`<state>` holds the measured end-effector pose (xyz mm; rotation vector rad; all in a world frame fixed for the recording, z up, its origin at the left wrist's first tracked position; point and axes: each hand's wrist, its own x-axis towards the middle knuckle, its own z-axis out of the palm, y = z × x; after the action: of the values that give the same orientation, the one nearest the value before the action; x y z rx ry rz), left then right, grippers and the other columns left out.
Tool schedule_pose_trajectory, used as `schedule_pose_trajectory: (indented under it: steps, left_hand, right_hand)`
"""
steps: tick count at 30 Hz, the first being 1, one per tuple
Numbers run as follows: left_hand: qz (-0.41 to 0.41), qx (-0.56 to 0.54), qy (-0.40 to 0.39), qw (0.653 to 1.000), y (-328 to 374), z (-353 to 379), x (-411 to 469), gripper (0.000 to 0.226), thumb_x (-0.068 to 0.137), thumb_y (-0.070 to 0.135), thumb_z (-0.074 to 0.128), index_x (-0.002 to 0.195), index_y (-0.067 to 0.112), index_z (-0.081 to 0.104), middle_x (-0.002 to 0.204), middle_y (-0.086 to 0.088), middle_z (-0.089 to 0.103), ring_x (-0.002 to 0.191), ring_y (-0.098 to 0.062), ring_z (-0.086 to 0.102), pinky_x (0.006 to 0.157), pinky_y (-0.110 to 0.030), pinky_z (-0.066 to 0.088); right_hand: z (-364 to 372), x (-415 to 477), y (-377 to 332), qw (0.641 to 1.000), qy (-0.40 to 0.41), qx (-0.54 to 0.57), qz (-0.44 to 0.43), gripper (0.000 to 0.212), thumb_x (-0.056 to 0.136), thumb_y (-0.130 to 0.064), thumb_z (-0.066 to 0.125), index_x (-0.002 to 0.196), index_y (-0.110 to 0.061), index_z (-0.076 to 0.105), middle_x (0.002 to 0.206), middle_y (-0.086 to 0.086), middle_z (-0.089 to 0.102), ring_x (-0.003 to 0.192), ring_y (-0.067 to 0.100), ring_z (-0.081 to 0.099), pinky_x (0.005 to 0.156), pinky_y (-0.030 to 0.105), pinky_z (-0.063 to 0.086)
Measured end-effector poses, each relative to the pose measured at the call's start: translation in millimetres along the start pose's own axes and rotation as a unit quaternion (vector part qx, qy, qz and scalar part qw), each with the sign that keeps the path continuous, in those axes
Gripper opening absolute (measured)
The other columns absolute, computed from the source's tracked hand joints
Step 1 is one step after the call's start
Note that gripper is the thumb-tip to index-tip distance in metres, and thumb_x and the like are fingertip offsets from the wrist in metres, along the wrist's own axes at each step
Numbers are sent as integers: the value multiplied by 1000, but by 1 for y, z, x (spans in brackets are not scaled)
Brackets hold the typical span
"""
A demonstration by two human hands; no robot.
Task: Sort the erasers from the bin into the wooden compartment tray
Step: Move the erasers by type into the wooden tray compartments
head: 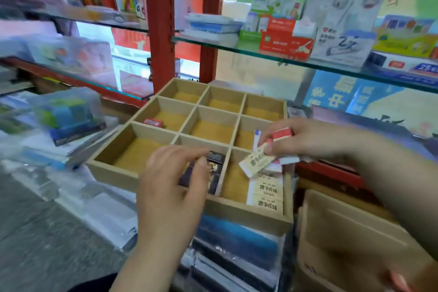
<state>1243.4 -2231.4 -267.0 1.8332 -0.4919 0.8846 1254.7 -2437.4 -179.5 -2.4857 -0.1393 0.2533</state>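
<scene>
**Right hand full of erasers over the tray's near corner**

We see the right hand (315, 140) curled round a small bundle. Thumb and forefinger pinch a cream-sleeved eraser (256, 161), tilted with its low end over the near right compartment. A red-and-white eraser (282, 132) sits higher in the same grasp, and white erasers (288, 161) poke out beneath the palm. The left hand (170, 180) hovers over the near middle compartment with fingers loosely extended and, as far as we can tell, nothing held. Its fingertips are just above the dark erasers (214, 161) lying there.

The wooden tray (113, 173) has nine compartments in three rows. The near right one holds stacked cream erasers (266, 193), the middle left one a red eraser (153, 122), and the middle right one a white-and-blue eraser (257, 136) standing against its wall. The tray rests on plastic-wrapped packs (237, 244), with a blurred cardboard box (343, 232) just beside it on the right and glass shelves (260, 53) of stationery behind
</scene>
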Motion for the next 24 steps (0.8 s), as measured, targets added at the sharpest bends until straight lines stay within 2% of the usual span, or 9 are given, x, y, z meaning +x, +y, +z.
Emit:
schedule_pose_trajectory:
  steps: [2,4,6,10,12,16,20,22,24]
  left_hand:
    - [-24,11,16,1000,-16,-4,2,17,78,34,42,83,35,58,82,33,49,83,9,44,77,-14,39]
    - [-30,26,20,999,-27,-6,1,18,78,33,42,85,32,58,86,32,48,84,3,42,75,-21,38]
    - [-38,38,22,998,-33,-7,2,19,77,33,42,84,29,59,86,32,47,85,3,39,77,-20,33]
    - [-53,38,24,998,-38,-5,9,22,78,35,40,84,27,60,87,32,45,85,5,37,75,-16,29]
    - [-50,43,22,998,-37,-4,17,20,78,36,39,84,30,57,87,33,43,86,6,34,77,-18,30]
    - [-39,68,21,997,-44,0,35,24,77,36,39,83,28,61,85,34,41,85,8,32,71,-16,28]
    - [-54,99,7,994,-55,2,34,34,78,35,40,84,17,68,81,20,50,81,-2,41,69,-24,35]
    - [-42,109,7,993,-56,4,31,33,78,33,41,82,16,69,81,17,51,81,-6,45,68,-22,34]
    - [-43,114,15,992,-55,5,32,32,77,33,42,81,16,69,81,17,51,80,-7,46,63,-17,28]
  right_hand:
    - [7,10,-6,997,-54,-36,28,9,84,-28,59,91,-23,63,69,-6,65,62,8,58,57,24,44]
    - [8,18,-10,996,-65,-62,31,12,85,-29,57,94,-25,62,80,-4,66,71,8,59,65,24,46]
    - [4,24,-12,995,-49,-78,29,18,86,-30,56,101,-23,63,94,10,67,80,16,59,71,28,46]
    - [-6,38,-19,998,-3,-66,12,26,86,-27,56,103,-9,64,90,17,64,70,10,56,61,19,43]
    - [-11,48,-22,998,30,-55,5,26,84,-29,59,98,-9,65,91,19,63,74,19,54,67,28,44]
    - [-11,72,-31,999,38,-22,5,22,83,-35,58,90,-15,63,75,10,55,48,8,45,43,17,36]
    - [3,97,-34,999,12,-42,-12,6,83,-25,62,84,-21,57,70,-5,56,49,-1,52,45,10,40]
    - [9,106,-35,1000,-11,-19,-18,12,83,-17,63,93,-18,57,74,-5,56,52,0,52,41,7,38]
    - [13,114,-36,999,-10,-16,-29,22,82,-16,64,104,-16,57,84,-2,57,62,3,52,50,6,41]
